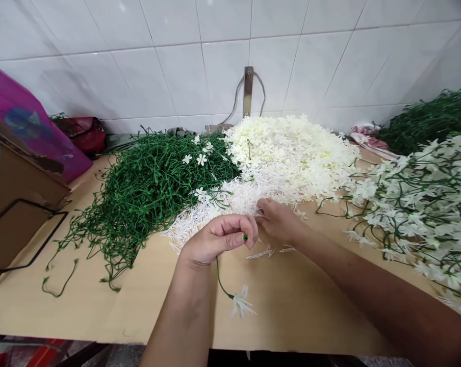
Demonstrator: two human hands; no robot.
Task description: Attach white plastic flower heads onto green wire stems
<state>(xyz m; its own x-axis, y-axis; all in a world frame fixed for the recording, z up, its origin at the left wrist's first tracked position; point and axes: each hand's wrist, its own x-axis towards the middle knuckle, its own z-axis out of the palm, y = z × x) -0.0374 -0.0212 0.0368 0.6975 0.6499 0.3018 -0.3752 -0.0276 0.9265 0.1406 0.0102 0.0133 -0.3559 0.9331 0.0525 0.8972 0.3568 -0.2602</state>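
My left hand (221,235) pinches a green artificial flower stem (223,286), whose small green tip shows between thumb and forefinger. From the lower end of this stem hangs a white flower (241,303) with thin white stamens. My right hand (278,218) reaches into the pile of thin white stamens (253,196), its fingertips pressed together at the near edge. Whatever those fingers grip is too small to make out. A few loose stamens (261,252) lie on the cardboard just below the right hand.
A heap of green stems (157,178) lies left of the stamens, loose white petals (291,148) behind. Assembled white flowers (433,204) fill the right side, with more green stems (437,117) beyond. A cardboard box (20,199) stands left. White tiled wall (169,76) closes off the back.
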